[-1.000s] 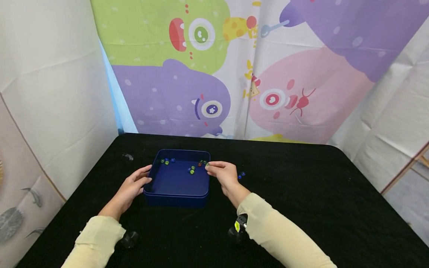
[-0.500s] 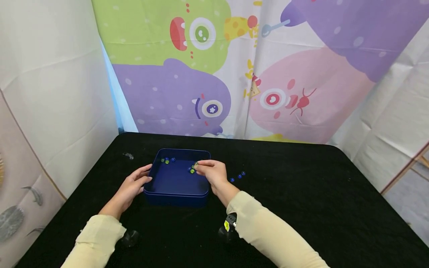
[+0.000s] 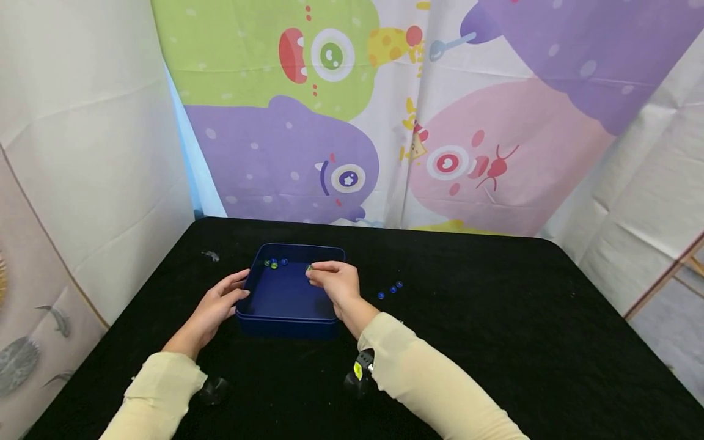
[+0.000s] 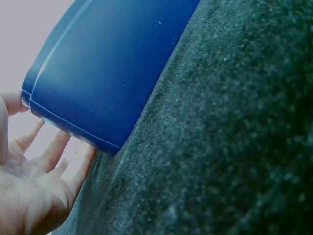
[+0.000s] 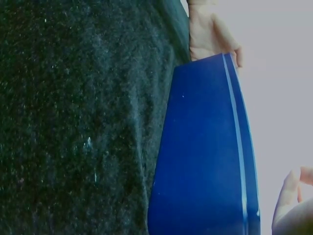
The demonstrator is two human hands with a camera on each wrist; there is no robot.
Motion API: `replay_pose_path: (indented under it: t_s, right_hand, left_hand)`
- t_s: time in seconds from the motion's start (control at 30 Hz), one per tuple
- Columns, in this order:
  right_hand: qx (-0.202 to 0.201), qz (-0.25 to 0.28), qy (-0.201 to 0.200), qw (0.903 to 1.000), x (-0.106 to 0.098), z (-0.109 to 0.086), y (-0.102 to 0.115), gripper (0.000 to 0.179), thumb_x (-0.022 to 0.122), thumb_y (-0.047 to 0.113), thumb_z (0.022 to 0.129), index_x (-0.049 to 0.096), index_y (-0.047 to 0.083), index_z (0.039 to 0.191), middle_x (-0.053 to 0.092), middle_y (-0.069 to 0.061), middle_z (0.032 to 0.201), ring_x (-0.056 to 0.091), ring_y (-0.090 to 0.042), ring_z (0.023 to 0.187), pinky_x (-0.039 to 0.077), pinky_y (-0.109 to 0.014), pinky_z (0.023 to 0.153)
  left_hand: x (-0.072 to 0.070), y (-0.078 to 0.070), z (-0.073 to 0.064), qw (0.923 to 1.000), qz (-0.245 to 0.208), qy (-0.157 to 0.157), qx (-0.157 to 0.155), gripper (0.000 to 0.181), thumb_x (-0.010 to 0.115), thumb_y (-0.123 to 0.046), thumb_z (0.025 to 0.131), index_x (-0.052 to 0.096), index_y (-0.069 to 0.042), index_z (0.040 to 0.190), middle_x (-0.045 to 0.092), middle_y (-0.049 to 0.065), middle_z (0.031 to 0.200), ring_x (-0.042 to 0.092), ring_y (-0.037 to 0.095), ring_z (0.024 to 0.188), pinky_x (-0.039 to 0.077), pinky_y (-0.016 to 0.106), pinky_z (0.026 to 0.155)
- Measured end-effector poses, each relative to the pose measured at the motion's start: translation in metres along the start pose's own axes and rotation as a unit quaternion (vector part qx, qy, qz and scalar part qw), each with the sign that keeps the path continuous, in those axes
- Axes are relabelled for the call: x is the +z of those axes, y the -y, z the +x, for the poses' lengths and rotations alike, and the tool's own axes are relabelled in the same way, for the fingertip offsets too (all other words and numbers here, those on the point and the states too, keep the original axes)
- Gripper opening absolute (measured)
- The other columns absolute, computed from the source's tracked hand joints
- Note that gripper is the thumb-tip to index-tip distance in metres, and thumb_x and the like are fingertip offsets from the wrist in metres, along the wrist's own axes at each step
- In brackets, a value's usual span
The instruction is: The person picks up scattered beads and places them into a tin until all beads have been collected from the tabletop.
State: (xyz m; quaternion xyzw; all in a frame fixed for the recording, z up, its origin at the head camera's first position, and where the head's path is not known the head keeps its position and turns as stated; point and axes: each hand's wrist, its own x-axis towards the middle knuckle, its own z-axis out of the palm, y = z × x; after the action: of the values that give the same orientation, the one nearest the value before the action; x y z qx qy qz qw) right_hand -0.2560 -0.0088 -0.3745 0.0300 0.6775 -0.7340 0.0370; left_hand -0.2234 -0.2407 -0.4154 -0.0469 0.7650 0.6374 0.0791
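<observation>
A dark blue rectangular box (image 3: 288, 319) stands on the black cloth. My left hand (image 3: 216, 308) rests against its left wall, fingers nearly straight; in the left wrist view the fingers (image 4: 51, 152) lie along the side and one reaches the rim. Over the inside of the box, my right hand (image 3: 341, 290) pinches a small greenish glass marble (image 3: 309, 267) between thumb and forefinger. Several green and blue marbles (image 3: 274, 265) sit in the back left corner. The right hand hides the right part of the box floor.
Three blue marbles lie in a slanting row on the table right of the box, one of them a blue marble (image 3: 381, 295). A small greyish scrap (image 3: 210, 256) lies behind and left of the box. A patterned curtain (image 3: 341, 122) hangs behind the table.
My right hand has moved left from the box's right rim to over its inside, with the marble pinched. A third blue marble on the table has come into sight. The left hand has stayed put.
</observation>
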Motion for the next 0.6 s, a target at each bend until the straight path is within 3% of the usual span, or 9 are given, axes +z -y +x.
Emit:
replay_pose_path:
  t_s: [0.3, 0.6]
  right_hand:
    - [0.013, -0.019, -0.007, 0.9997, -0.003, -0.004, 0.000, 0.013, 0.071, 0.003, 0.079, 0.071, 0.000, 0.092, 0.068, -0.008, 0.090, 0.067, -0.022, 0.083, 0.052, -0.037, 0.082]
    - [-0.004, 0.000, 0.012, 0.9999, -0.014, -0.008, -0.007, 0.019, 0.069, -0.001, 0.080, 0.067, -0.008, 0.097, 0.068, -0.011, 0.090, 0.067, -0.028, 0.086, 0.052, -0.041, 0.083]
  left_hand:
    - [0.000, -0.001, 0.000, 1.0000, 0.000, 0.000, -0.003, 0.056, 0.044, -0.024, 0.098, 0.021, -0.013, 0.149, 0.018, 0.021, 0.150, 0.026, 0.039, 0.133, 0.027, 0.053, 0.105]
    - [0.001, 0.001, 0.000, 1.0000, -0.006, -0.005, 0.004, 0.056, 0.044, -0.020, 0.097, 0.022, -0.012, 0.148, 0.020, 0.022, 0.149, 0.030, 0.039, 0.131, 0.029, 0.052, 0.104]
